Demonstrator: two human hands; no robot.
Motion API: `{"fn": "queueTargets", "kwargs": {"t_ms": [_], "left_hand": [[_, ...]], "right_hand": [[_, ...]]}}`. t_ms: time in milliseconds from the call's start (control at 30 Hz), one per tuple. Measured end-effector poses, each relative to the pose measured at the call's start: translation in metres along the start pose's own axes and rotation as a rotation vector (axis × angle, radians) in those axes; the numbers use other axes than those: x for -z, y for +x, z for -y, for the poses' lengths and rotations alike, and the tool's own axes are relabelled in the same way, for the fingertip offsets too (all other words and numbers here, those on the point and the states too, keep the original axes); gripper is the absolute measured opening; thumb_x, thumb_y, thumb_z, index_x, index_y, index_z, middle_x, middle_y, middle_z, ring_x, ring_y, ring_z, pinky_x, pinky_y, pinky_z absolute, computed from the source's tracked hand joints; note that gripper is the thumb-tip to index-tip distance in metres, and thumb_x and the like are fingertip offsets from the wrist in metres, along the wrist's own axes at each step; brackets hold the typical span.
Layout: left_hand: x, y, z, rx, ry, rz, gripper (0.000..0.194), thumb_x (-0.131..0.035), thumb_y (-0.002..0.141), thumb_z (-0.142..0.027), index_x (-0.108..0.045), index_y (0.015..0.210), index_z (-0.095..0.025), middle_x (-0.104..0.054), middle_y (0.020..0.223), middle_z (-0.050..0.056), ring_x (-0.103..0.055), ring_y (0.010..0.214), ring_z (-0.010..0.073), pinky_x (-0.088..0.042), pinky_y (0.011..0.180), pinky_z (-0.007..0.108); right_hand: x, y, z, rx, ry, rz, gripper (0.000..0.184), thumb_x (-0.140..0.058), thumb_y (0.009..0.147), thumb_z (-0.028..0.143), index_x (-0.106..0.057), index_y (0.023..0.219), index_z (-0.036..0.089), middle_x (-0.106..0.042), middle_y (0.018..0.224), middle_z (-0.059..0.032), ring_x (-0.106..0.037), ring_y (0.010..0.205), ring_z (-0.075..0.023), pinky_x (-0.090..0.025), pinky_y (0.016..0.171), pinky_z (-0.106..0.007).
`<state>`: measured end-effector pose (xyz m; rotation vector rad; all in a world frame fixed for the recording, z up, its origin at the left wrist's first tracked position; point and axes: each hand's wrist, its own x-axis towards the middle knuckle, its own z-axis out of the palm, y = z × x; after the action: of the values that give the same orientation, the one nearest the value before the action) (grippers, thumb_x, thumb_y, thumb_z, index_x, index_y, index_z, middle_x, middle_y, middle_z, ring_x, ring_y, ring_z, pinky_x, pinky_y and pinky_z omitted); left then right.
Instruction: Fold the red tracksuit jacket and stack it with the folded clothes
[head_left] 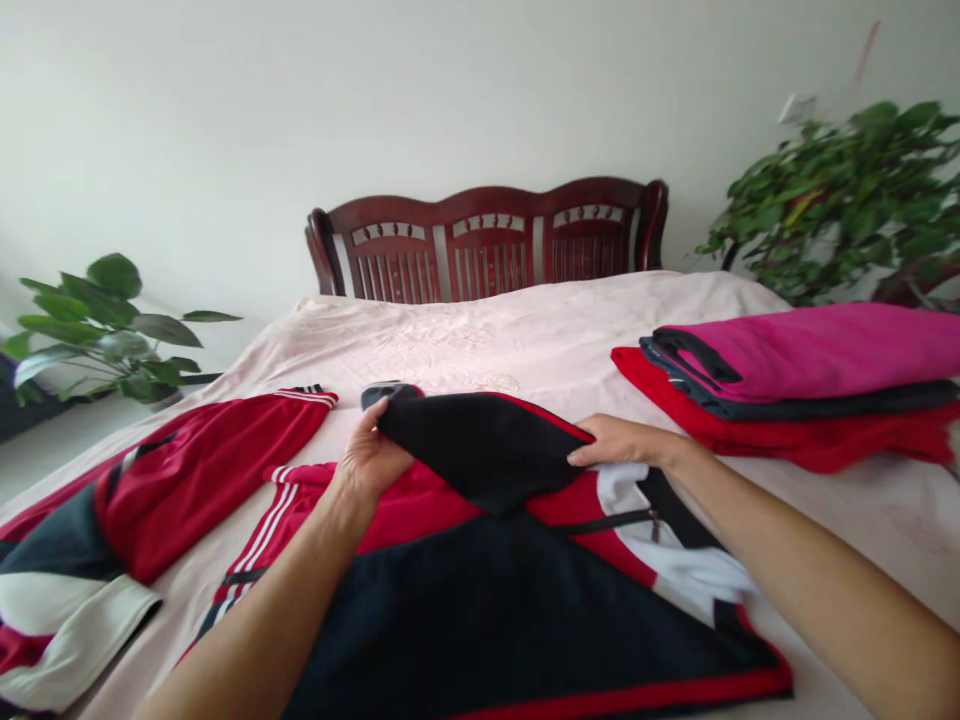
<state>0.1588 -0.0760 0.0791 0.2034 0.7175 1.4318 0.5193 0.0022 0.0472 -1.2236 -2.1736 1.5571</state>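
Observation:
A red, black and white jacket (480, 600) lies spread on the pale pink bed (487, 340) right in front of me. Its black hood or upper flap (484, 440) is folded back over the body. My left hand (369, 458) pinches the flap's left corner with closed fingers. My right hand (619, 442) grips the flap's right edge, fingers pressed on the cloth. A small dark object (386, 392) shows just beyond my left hand.
A second red, white and dark jacket (127, 520) lies crumpled at the left. A stack of folded clothes, magenta (817, 350) over dark over red, sits at the right. A dark red wooden headboard (487, 240) and two leafy plants (855, 200) (105, 330) stand behind.

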Motion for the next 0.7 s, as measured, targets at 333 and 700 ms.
{"fn": "queueTargets", "kwargs": {"t_ms": [333,700], "left_hand": [[0.065,-0.038,0.002,-0.026,0.388,-0.289,0.004,-0.059,0.090,-0.017,-0.061,0.087,-0.018,-0.070,0.068,0.000,-0.066,0.053,0.0139,-0.056,0.054,0.025],[0.103,-0.043,-0.030,-0.740,1.691,-0.173,0.017,-0.064,0.083,-0.033,-0.073,0.091,-0.022,-0.072,0.112,0.009,-0.055,0.121,0.0336,-0.031,0.113,0.052]], "right_hand": [[-0.026,0.011,0.018,-0.082,-0.578,-0.659,0.016,-0.063,0.080,0.027,-0.070,0.092,0.018,-0.070,0.103,-0.0108,-0.062,0.102,-0.0259,-0.045,0.085,-0.034],[-0.138,0.001,0.043,0.369,-0.878,-0.364,0.023,-0.050,0.082,0.012,-0.064,0.098,0.022,-0.067,0.099,-0.0025,-0.062,0.094,-0.0185,-0.042,0.084,-0.030]]}}
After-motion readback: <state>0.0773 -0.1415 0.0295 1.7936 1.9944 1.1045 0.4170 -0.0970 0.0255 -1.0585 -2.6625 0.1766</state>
